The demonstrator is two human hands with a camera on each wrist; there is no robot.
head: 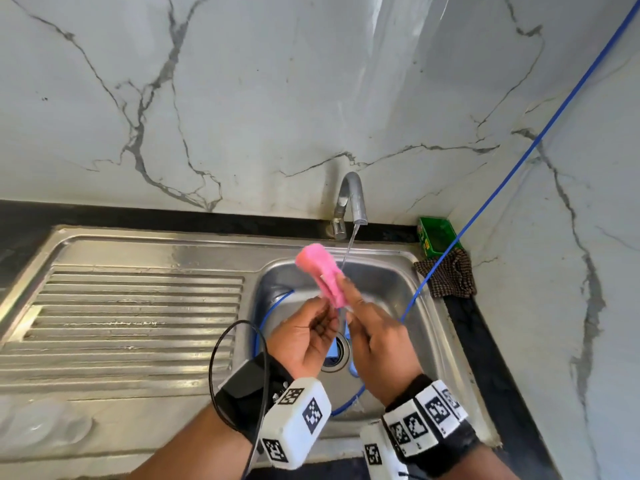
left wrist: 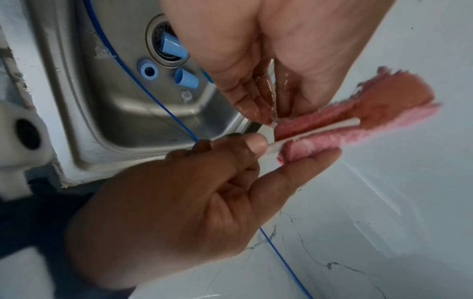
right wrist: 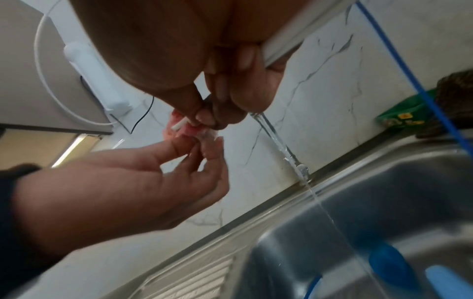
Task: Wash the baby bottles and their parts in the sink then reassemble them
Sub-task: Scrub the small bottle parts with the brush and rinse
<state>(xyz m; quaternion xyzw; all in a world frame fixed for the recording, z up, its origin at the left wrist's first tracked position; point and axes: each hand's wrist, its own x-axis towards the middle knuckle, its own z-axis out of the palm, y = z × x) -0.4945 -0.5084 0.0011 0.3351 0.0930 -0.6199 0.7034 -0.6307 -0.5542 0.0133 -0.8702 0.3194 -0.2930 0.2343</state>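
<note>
Honestly, mid-frame my left hand (head: 304, 336) pinches the straw (left wrist: 314, 132) while my right hand (head: 375, 341) clamps the pink sponge (head: 323, 273), so I'd stroke slowly under the stream (head: 349, 247).

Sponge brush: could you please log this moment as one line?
left hand, right hand: pinch sponge brush | tap: running | blue parts: in sink

A pink sponge brush (head: 323, 277) with a white handle is held above the steel sink (head: 388, 282); small blue bottle parts (left wrist: 186, 80) lie around its drain.
</note>
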